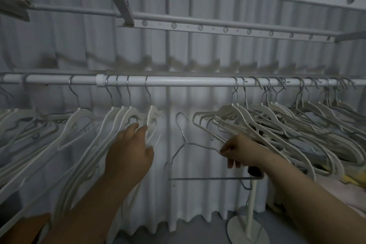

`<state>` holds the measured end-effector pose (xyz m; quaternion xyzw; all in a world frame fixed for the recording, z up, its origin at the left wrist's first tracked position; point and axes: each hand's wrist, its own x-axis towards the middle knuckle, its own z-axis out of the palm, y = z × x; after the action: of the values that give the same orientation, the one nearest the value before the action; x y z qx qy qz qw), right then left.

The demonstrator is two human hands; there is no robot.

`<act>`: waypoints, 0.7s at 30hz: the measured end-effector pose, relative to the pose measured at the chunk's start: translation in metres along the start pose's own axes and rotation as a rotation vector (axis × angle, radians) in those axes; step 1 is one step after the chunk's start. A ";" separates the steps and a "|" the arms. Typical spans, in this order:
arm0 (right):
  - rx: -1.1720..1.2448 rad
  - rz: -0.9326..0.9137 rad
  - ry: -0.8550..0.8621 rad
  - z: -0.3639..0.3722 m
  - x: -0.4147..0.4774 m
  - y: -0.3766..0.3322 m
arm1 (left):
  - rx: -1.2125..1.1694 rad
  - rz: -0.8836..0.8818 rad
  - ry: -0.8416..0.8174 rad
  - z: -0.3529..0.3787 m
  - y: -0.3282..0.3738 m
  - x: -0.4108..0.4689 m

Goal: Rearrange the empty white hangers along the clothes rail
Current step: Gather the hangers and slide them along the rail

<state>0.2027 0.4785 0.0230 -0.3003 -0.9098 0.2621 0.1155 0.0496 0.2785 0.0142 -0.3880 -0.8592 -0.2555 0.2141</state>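
Note:
A white clothes rail (188, 81) runs across the view at mid height. Several empty white hangers (126, 117) hang left of centre, and a denser bunch of white hangers (277, 113) hangs at the right. My left hand (130, 150) rests on the rightmost hanger (153, 119) of the left group, fingers around its shoulder. My right hand (239, 150) grips a thin hanger (184, 140) that is off the rail, its hook pointing up below the bare middle stretch.
A white curtain (178, 194) hangs behind the rail. Perforated white rack bars (227, 29) cross overhead. A round-based white stand (247, 226) is on the floor at lower right. Folded pale fabric (352, 184) lies at the right edge.

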 end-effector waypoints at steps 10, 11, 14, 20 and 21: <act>0.142 -0.114 -0.173 -0.038 -0.040 0.050 | -0.245 0.211 -0.270 0.004 0.067 -0.028; 0.163 -0.125 -0.174 -0.042 -0.043 0.054 | -0.288 0.176 -0.285 0.008 0.073 -0.031; 0.225 -0.147 -0.206 -0.056 -0.052 0.068 | -0.282 0.059 -0.344 0.030 0.077 -0.033; 0.366 -0.180 -0.278 -0.076 -0.060 0.091 | -0.373 -0.129 -0.453 0.051 0.078 -0.051; 0.358 -0.186 -0.294 -0.077 -0.060 0.093 | -0.348 -0.135 -0.438 0.050 0.079 -0.053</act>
<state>0.3239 0.5366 0.0333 -0.1486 -0.8795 0.4484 0.0568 0.1345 0.3241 -0.0326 -0.4069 -0.8521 -0.3230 -0.0639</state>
